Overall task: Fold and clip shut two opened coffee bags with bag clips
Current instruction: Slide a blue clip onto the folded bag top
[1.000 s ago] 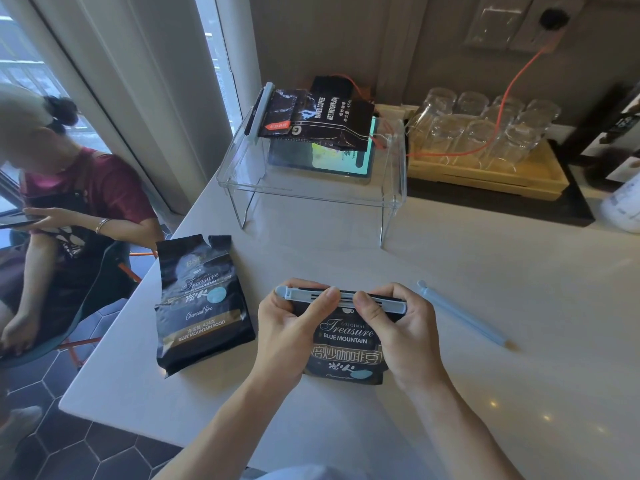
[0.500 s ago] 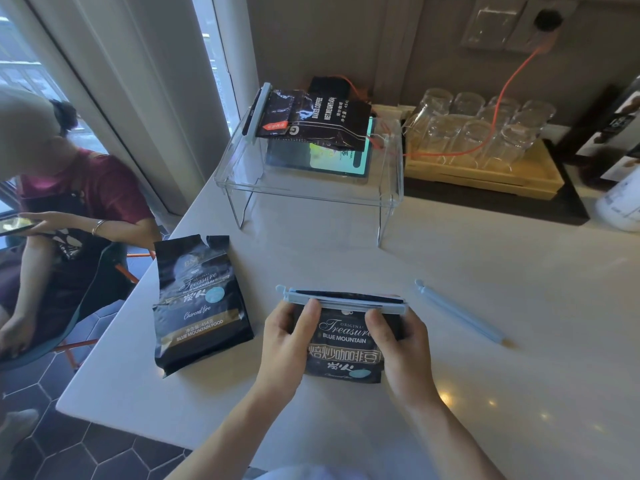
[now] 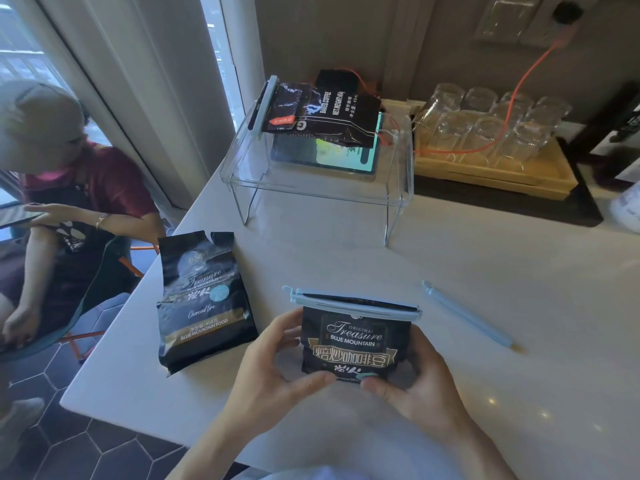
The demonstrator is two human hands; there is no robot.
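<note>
A small black coffee bag [image 3: 353, 341] stands before me, its folded top closed by a pale blue bag clip [image 3: 349, 303]. My left hand [image 3: 273, 372] grips the bag's left side and bottom edge, thumb under its lower front. My right hand [image 3: 419, 386] grips the right side and bottom. A second black coffee bag [image 3: 202, 299] lies flat to the left, its torn top open. Another pale blue bag clip [image 3: 465, 315] lies loose on the white table [image 3: 485, 375] to the right.
A clear acrylic riser [image 3: 311, 178] at the back carries a third clipped coffee bag [image 3: 322, 112] and a lit tablet. A wooden tray of upturned glasses [image 3: 491, 147] stands back right, with an orange cable. A seated person [image 3: 62, 216] is beyond the table's left edge.
Both hands have slid down from the clip on the bag's top to its sides and bottom edge. The clip stays closed across the fold.
</note>
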